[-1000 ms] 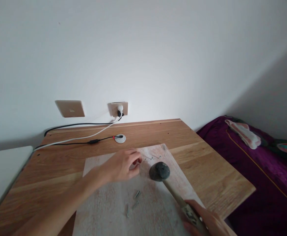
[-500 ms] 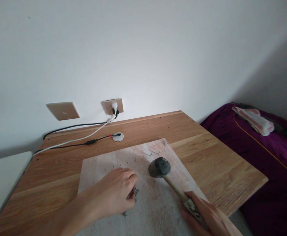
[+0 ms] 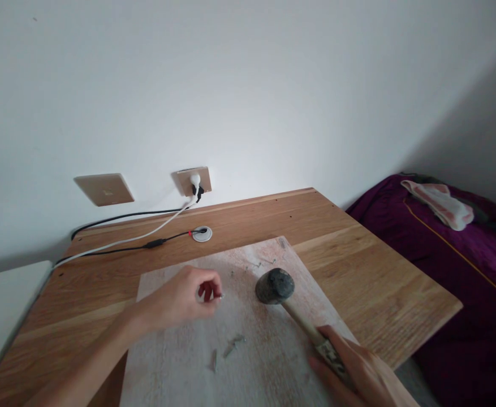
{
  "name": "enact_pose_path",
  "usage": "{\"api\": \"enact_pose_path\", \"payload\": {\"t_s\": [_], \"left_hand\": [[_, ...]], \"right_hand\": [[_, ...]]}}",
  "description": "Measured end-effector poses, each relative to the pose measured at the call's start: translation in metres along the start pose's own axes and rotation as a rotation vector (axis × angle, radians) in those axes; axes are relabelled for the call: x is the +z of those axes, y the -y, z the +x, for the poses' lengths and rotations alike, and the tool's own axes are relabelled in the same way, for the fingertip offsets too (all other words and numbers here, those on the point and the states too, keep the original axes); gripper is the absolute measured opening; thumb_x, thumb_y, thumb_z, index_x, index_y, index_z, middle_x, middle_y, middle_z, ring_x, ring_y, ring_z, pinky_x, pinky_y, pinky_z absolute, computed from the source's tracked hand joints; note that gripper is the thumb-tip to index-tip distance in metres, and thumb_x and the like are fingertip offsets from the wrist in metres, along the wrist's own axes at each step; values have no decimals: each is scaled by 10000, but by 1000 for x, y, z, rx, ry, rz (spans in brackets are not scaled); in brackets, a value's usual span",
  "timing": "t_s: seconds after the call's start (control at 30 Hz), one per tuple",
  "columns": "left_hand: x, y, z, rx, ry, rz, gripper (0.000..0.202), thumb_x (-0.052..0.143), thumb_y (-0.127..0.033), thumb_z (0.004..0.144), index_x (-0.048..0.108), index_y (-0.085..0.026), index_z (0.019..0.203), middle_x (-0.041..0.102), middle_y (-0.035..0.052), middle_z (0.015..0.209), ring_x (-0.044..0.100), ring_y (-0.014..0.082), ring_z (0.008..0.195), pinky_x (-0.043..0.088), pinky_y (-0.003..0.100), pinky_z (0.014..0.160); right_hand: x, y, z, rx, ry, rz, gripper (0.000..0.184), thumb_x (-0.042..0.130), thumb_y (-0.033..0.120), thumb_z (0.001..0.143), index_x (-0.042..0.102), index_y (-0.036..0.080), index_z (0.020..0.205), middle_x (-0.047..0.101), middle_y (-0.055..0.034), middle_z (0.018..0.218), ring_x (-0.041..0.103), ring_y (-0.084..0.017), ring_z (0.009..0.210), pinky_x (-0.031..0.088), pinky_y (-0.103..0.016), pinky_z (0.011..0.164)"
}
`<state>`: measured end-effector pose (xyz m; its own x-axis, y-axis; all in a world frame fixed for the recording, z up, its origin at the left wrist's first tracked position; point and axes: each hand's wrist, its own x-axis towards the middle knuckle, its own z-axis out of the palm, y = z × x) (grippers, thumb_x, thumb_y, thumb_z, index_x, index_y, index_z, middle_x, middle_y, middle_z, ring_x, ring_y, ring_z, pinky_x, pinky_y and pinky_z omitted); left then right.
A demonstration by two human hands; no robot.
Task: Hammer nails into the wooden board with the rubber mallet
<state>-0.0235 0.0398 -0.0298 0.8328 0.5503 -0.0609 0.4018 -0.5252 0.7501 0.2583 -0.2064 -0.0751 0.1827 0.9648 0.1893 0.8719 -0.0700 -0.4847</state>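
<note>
My left hand (image 3: 197, 294) is raised a little over the whitish board (image 3: 180, 362), thumb and fingertips pinched on a small metal nail (image 3: 221, 296); only its end shows. My right hand (image 3: 349, 367) grips the handle of a rubber mallet (image 3: 275, 286), whose black head is over the board's right part. Several loose nails (image 3: 234, 345) lie on the board below my left hand. Beyond the mallet head, a row of small nails (image 3: 259, 264) stands in the board, some of them leaning.
The board rests on a wooden desk (image 3: 383, 282) against a white wall. Cables (image 3: 124, 243) run along the back to a wall socket (image 3: 193, 182) and a round desk grommet (image 3: 202, 234). A white panel (image 3: 5, 305) is at left; a purple-covered bed (image 3: 455, 294) with a cloth (image 3: 438, 203) is at right.
My left hand has lifted from the loose nails and moved up and left with one nail in its fingertips, uncovering the others. The mallet has hardly moved.
</note>
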Motion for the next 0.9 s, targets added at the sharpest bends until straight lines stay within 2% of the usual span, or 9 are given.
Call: {"api": "enact_pose_path", "payload": {"t_s": [0.1,0.17,0.2,0.33,0.5,0.6,0.77,0.9], "left_hand": [[-5,18,8,5,-131,-129,174,635,-275,870,708,-196,1007,721,-5,819,625,149,727,494,267,699],[-1,27,12,12,-192,-152,268,631,-309,910,707,-203,1144,733,-1,850,626,148,730,498,272,709],[2,30,13,15,-209,-144,267,628,-315,924,716,-208,1152,737,1,851,623,147,724,493,271,702],[10,37,14,41,-245,-99,154,629,-286,940,748,-208,998,734,2,832,615,141,708,472,260,674],[10,38,12,52,-298,-70,75,658,-239,897,724,-205,909,676,-21,744,590,138,678,448,252,650],[10,36,12,57,-314,-64,46,669,-216,871,713,-206,880,660,-26,733,576,137,667,436,250,644],[11,34,11,41,-304,-76,57,650,-210,867,706,-199,871,643,-32,708,559,132,645,421,248,635],[11,33,11,31,-275,-85,64,647,-215,876,707,-194,868,621,-37,682,544,126,618,403,247,615]], "right_hand": [[5,-2,-2,21,11,-30,500,388,648,1062,680,266,1200,854,-86,968,832,-272,833,653,-331,716],[4,-1,-1,36,54,-39,468,386,624,1071,664,271,1204,840,-61,906,824,-254,778,640,-321,686],[3,0,-1,41,75,-38,443,393,609,1073,654,276,1207,832,-50,894,820,-247,767,633,-314,672],[-3,3,2,51,99,5,362,456,586,1061,648,299,1171,825,-30,891,814,-235,765,626,-294,684],[-4,3,3,2,45,50,371,423,613,1066,646,324,1129,828,-18,897,812,-227,759,611,-269,654],[-3,2,1,25,53,49,319,457,580,1065,643,331,1140,808,17,842,799,-204,721,604,-252,663],[-1,5,1,29,14,38,325,468,577,1054,669,324,1099,831,-15,885,806,-236,752,599,-265,641],[-1,6,1,37,33,54,339,465,599,1057,663,330,1114,814,11,842,798,-208,719,591,-249,639]]}}
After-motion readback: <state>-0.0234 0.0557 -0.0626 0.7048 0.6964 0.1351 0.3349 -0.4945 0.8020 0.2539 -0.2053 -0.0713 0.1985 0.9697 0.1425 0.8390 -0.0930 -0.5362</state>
